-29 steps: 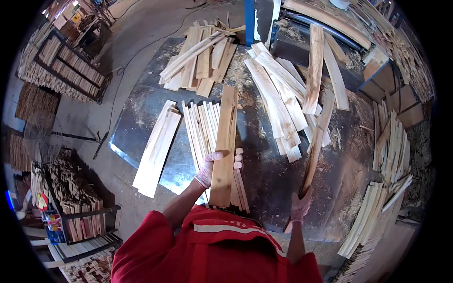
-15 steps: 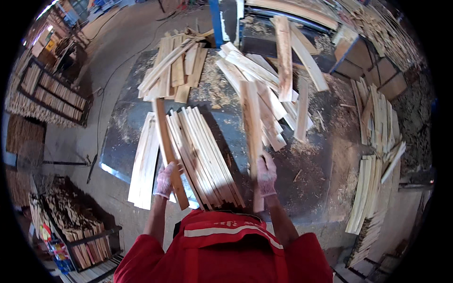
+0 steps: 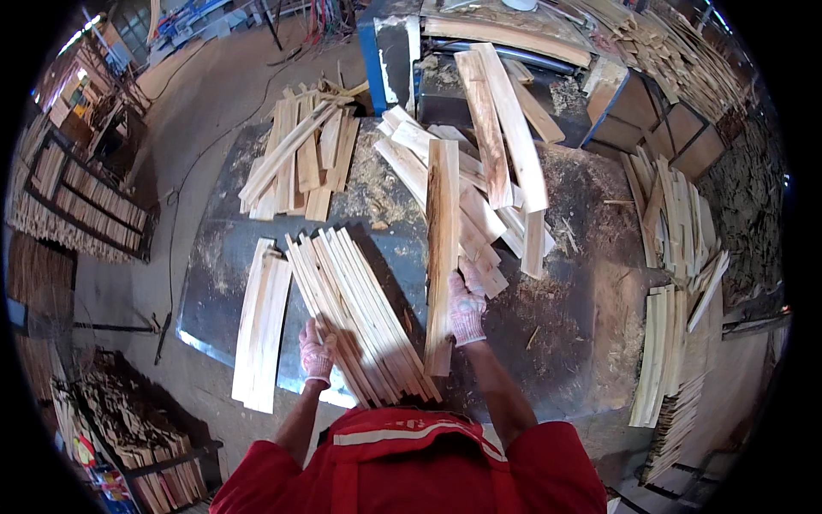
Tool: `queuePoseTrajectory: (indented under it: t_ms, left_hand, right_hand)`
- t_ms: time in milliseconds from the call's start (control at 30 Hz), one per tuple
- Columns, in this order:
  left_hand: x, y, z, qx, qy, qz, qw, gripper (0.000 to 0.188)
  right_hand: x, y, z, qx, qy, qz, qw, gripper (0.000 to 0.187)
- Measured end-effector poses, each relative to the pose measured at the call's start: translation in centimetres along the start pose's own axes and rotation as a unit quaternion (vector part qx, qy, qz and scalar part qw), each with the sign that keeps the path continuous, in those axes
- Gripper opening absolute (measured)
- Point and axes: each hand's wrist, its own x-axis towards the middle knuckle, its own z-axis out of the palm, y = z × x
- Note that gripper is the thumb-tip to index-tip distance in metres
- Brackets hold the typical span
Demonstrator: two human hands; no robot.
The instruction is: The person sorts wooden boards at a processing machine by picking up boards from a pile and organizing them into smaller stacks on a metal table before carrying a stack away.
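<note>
My left hand [image 3: 317, 351], in a whitish-pink work glove, rests against the left side of a tight row of pale wooden planks [image 3: 358, 317] standing on edge. Its fingers are stretched out, with no plank lifted in them. My right hand [image 3: 467, 307], gloved alike, grips a longer plank [image 3: 442, 248] by its right edge. This plank has a brown, bark-marked side and points away from me, just right of the row. Left of my left hand lie a few flat pale planks [image 3: 261, 330].
A dark metal table [image 3: 548, 343] strewn with wood chips carries it all. Loose planks [image 3: 300, 154] lie at its far left, more [image 3: 505, 128] at the far middle. Stacked planks [image 3: 655, 360] stand along the right. A blue-edged machine [image 3: 394, 60] rises at the back.
The brown plank in my left hand has left its raised, tilted position, and that hand is now at the row's side. My right hand has shifted slightly left with its plank. The view tilted.
</note>
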Motion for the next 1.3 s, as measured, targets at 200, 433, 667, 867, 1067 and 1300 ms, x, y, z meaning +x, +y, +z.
queuePoseTrajectory:
  t_ms: [200,433,667,867,1067,1300]
  left_hand:
    - [2.2,14.9,0.4,-0.467,-0.405,-0.101,0.779,0.074]
    - [-0.8,15.6,5.6,-0.584,-0.452,-0.179,0.651,0.048]
    - [4.6,15.7,1.6,-0.553,-0.394,-0.178,0.712,0.05]
    - [8.6,16.8,3.4,-0.566,-0.393,-0.205,0.696,0.057]
    - [9.5,18.6,4.4,-0.637,-0.408,-0.219,0.616,0.056]
    - [9.4,18.9,3.2,-0.689,-0.416,-0.165,0.571,0.055]
  right_hand:
    - [-0.6,0.6,2.2,0.006,0.065,0.043,0.997,0.053]
    - [0.7,-3.5,1.1,-0.019,0.019,0.109,0.994,0.032]
    - [-3.0,9.5,-6.7,0.038,0.127,0.122,0.984,0.032]
    - [11.8,9.4,-16.8,-0.562,0.201,-0.181,0.782,0.051]
    - [26.9,4.6,-16.0,0.145,0.212,0.14,0.956,0.056]
    - [19.9,7.7,-6.1,0.223,0.054,0.266,0.936,0.018]
